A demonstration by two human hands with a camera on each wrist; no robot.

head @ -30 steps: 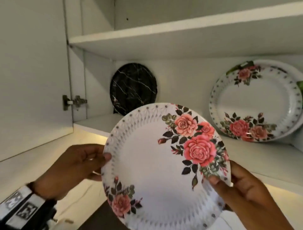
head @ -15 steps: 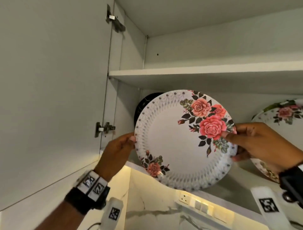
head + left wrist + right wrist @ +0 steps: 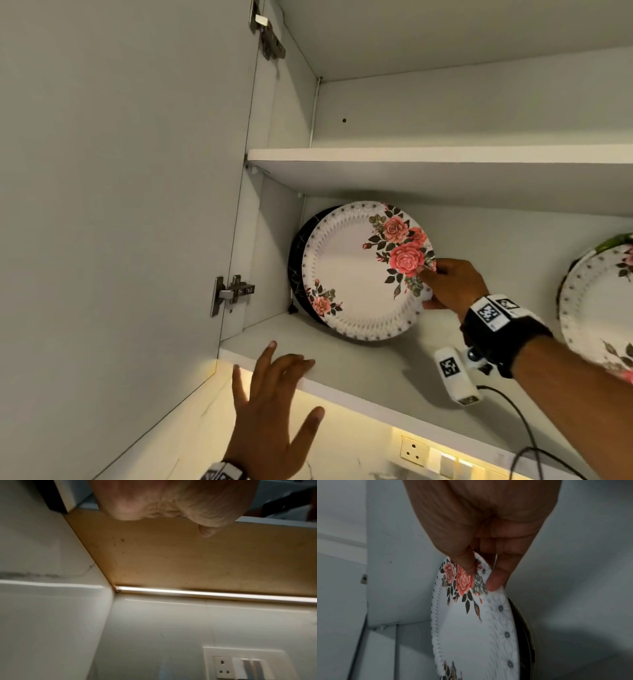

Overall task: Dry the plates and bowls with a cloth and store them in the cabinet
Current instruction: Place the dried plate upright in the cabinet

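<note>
Right hand [image 3: 448,287] pinches the rose plate [image 3: 363,270] by its right rim; plate stands on edge on the lower shelf [image 3: 370,366], leaning on the black plate [image 3: 295,267]. Left hand [image 3: 274,404] spread, empty, below the shelf lip. Risk: letting go too upright, plate rolls or tips off.

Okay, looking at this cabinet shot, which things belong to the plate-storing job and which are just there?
Job:
rose plate, pinched by the right hand
black plate behind it
lower shelf
left hand, holding nothing

Just there:
second floral plate at right
door hinge
wall socket
</note>
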